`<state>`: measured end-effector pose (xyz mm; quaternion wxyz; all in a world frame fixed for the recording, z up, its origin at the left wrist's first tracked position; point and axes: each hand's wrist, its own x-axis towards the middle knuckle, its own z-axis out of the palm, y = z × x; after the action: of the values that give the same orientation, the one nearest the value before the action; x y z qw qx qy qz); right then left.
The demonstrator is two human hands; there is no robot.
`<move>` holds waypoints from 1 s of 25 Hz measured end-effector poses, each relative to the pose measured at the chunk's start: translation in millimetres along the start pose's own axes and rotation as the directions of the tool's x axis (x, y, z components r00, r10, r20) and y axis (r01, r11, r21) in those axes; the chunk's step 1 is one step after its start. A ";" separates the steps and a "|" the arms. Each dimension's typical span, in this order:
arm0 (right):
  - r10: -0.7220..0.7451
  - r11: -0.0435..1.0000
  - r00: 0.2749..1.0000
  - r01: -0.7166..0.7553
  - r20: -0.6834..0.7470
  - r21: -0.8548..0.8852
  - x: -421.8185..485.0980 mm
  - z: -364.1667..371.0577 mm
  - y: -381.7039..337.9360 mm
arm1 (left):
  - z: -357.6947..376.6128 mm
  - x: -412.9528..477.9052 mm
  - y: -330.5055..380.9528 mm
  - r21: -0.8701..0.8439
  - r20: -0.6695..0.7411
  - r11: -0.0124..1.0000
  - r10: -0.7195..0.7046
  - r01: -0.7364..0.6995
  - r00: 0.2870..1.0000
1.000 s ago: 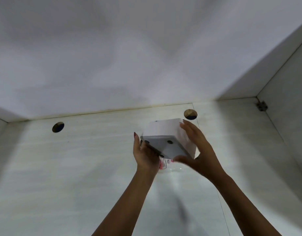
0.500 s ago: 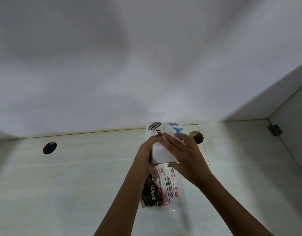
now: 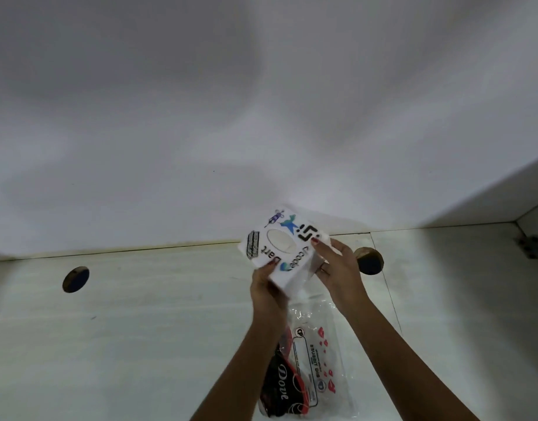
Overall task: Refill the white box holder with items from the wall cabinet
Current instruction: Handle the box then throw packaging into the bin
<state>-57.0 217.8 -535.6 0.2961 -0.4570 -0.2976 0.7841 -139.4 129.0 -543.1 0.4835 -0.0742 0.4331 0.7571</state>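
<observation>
A white box holder (image 3: 287, 250) with stickers and an oval opening on its top is held above the pale counter, tilted toward me. My left hand (image 3: 266, 287) grips its near left edge. My right hand (image 3: 337, 268) grips its right side, thumb on the top face. Below the box lies a clear plastic wrapper (image 3: 315, 354) with red lip prints and a black and red printed part. It looks empty and flat between my forearms.
The pale counter (image 3: 140, 329) meets a white wall at the back. Two round holes are cut in it, one at the left (image 3: 75, 279) and one by my right hand (image 3: 369, 262). A hinge (image 3: 533, 247) sits at the far right corner.
The box has been turned over from showing its underside to showing its stickered top. It moved toward the wall. The wrapper has come fully into view below.
</observation>
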 end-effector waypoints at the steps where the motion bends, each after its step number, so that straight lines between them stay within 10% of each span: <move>1: -0.004 1.000 0.999 0.004 -0.044 -0.001 7.0 -0.2 7.4 | -0.6 -3.1 -12.8 -0.013 -0.028 1.000 -0.010 0.009 1.000; 5: 0.069 0.985 0.994 -0.081 -0.086 -0.154 26.8 -4.0 13.2 | -4.8 -9.4 -33.7 0.035 -0.196 0.992 -0.111 0.120 0.974; 8: 0.067 0.963 0.993 -0.090 -0.097 -0.255 42.2 -3.1 10.9 | -22.1 -1.0 -11.1 0.462 -0.332 0.883 0.082 0.086 0.940; 13: -0.175 0.786 0.982 0.097 -0.070 -0.610 60.1 13.0 12.5 | -55.0 36.1 17.8 0.912 0.131 0.359 0.204 -0.199 0.970; 22: -0.394 0.480 0.919 0.230 0.027 -0.847 70.2 15.4 28.2 | -49.6 62.0 36.4 0.914 0.329 0.179 0.198 -0.364 0.923; 25: -0.353 0.545 0.934 0.257 0.059 -0.798 58.4 7.1 23.0 | -38.8 55.5 40.7 0.940 0.322 0.054 0.189 -0.337 0.928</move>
<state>-91.5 244.5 -581.2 0.2092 -0.5233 -0.6729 0.4792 -212.7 131.4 -572.7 0.2859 0.3880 0.8020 0.3529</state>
